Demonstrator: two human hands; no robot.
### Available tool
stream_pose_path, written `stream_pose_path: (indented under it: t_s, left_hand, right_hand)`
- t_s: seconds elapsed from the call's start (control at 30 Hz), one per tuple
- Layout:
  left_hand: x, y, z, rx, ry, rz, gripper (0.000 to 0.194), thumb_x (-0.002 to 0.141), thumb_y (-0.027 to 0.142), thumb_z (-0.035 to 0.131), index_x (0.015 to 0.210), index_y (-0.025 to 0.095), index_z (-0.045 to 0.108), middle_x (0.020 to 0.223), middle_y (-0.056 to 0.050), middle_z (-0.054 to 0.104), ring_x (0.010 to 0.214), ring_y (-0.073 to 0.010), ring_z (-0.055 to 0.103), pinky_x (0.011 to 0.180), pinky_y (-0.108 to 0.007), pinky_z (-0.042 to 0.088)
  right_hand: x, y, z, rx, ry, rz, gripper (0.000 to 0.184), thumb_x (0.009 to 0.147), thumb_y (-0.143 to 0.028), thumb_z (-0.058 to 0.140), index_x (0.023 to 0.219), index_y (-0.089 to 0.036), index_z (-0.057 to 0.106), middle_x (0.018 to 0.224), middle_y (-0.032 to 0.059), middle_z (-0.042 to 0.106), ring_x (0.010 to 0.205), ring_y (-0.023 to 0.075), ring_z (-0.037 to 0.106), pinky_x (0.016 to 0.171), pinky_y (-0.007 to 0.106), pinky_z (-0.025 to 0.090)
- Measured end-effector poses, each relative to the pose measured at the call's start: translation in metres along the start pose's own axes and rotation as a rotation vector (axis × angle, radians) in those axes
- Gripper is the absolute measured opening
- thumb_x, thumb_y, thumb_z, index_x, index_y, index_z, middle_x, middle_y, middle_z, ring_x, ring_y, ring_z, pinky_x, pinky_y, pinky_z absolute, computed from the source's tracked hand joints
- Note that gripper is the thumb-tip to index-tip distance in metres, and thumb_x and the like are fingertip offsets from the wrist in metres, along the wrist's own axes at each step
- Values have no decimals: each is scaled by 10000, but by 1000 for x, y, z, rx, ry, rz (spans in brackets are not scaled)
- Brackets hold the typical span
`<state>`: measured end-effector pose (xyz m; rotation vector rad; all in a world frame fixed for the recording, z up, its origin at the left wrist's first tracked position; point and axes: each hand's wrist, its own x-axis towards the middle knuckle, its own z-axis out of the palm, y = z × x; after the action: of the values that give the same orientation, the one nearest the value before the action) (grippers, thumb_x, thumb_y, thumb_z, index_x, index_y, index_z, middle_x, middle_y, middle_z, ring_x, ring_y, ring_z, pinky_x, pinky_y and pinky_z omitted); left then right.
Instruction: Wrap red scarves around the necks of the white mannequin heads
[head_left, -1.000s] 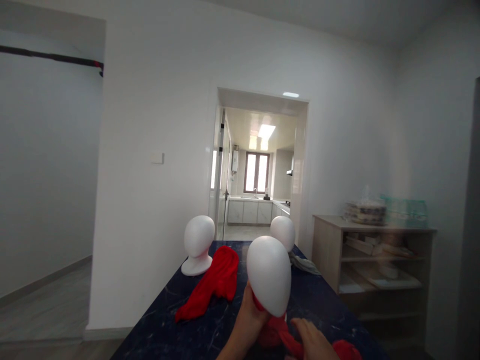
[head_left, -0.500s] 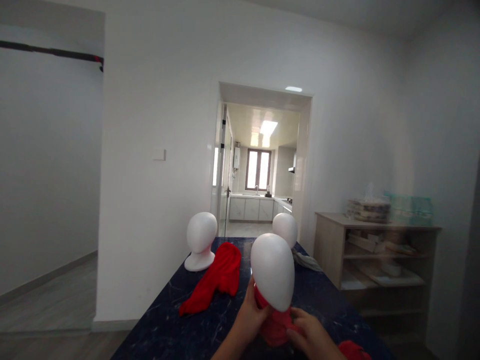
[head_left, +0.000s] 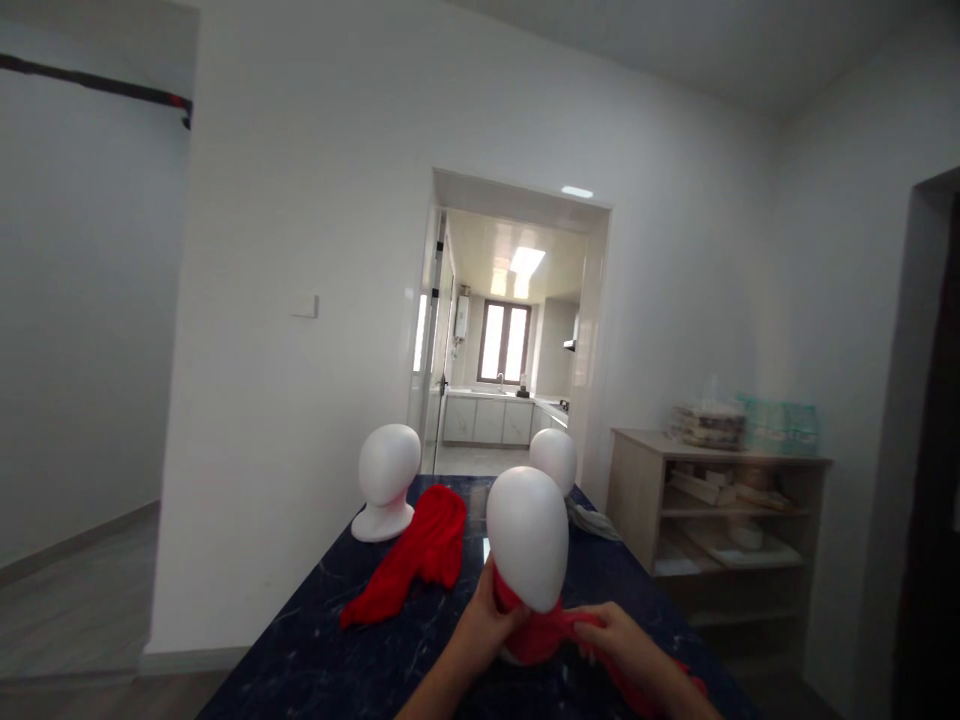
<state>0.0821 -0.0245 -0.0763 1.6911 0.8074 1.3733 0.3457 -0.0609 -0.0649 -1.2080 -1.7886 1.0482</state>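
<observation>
Under the ovoid head, red cloth bunches.

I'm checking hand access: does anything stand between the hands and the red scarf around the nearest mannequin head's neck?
Nothing visible: the left hand holds the red scarf at the neck of the nearest mannequin head; the right hand pinches it just to the right. A second red cloth lies apart, to the left.

The near head partly hides the far head, and the left hand covers some red cloth. Items on the shelf look blurred.
</observation>
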Motion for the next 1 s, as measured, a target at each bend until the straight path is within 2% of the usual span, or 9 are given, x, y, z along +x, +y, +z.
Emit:
stream_pose_path:
  t_s: [0.1, 0.2, 0.27, 0.4, 0.63, 0.73, 0.8, 0.93, 1.0]
  left_hand:
    - [1, -5, 0, -92, -22, -9, 1176, 732, 579, 851, 1633, 205, 193, 1551, -172, 551, 1429, -355, 529, 1236, -483, 392]
    - [4, -12, 0, -102, -15, -18, 1192, 703, 591, 865, 1626, 207, 217, 1520, -165, 582, 1393, -365, 561, 1228, -488, 400]
    - [6, -17, 0, -88, 5, -15, 1202, 681, 609, 871, 1621, 204, 241, 1499, -164, 602, 1391, -377, 561, 1237, -498, 388]
    - [10, -30, -2, -78, 25, -3, 1163, 697, 647, 841, 1617, 215, 275, 1542, -159, 570, 1449, -384, 505, 1270, -507, 346]
    - [8, -27, 1, -110, -42, 68, 998, 818, 651, 732, 1630, 273, 292, 1696, -98, 379, 1572, -357, 319, 1305, -486, 291]
    - [3, -21, 7, -25, -103, 101, 890, 903, 533, 680, 1647, 306, 246, 1733, -74, 292, 1598, -329, 263, 1319, -512, 236]
    - [1, -20, 12, 92, -141, 99, 840, 896, 381, 688, 1633, 305, 292, 1708, -83, 352, 1569, -328, 336, 1303, -523, 268]
    - [4, -27, 23, 293, -324, 56, 605, 673, 101, 694, 1254, 272, 707, 1370, -89, 687, 1322, -309, 602, 1180, -442, 432]
    - [7, -31, 29, 350, -398, 36, 478, 623, 77, 688, 1055, 266, 765, 1233, -77, 724, 1206, -290, 649, 1097, -403, 478]
  right_hand:
    - [8, -8, 19, -156, 290, -59, 504, 672, -336, 735, 1147, -167, 743, 1141, 118, 784, 1044, 311, 710, 941, 413, 535]
    - [15, -24, 45, -186, 321, -167, 807, 602, -253, 786, 1387, -214, 605, 1345, 103, 715, 1225, 343, 656, 1067, 451, 499]
    - [21, -31, 60, -120, 288, -194, 777, 612, -257, 807, 1362, -209, 608, 1295, 97, 738, 1173, 351, 681, 1028, 461, 529]
    - [41, -27, 78, -13, 394, -267, 765, 565, -330, 901, 1275, -213, 639, 1311, 128, 731, 1193, 388, 672, 1044, 489, 525]
    - [56, -10, 74, 153, 590, -272, 769, 496, -509, 938, 1162, -301, 615, 1214, 86, 787, 1073, 386, 727, 948, 522, 577]
    - [40, -4, 40, 153, 635, -239, 803, 497, -537, 925, 1188, -266, 618, 1168, 101, 799, 1061, 398, 731, 946, 538, 580]
    - [26, 1, -4, 54, 739, -170, 755, 508, -555, 903, 1144, -243, 641, 1108, 113, 811, 1045, 414, 730, 946, 559, 574]
    - [3, -3, -134, -215, 882, -136, 827, 561, -559, 854, 1244, -159, 617, 1136, 200, 780, 1063, 414, 724, 902, 514, 576]
    - [-5, -15, -203, -459, 978, -173, 809, 611, -561, 827, 1281, -168, 600, 1219, 243, 737, 1112, 406, 705, 907, 492, 551]
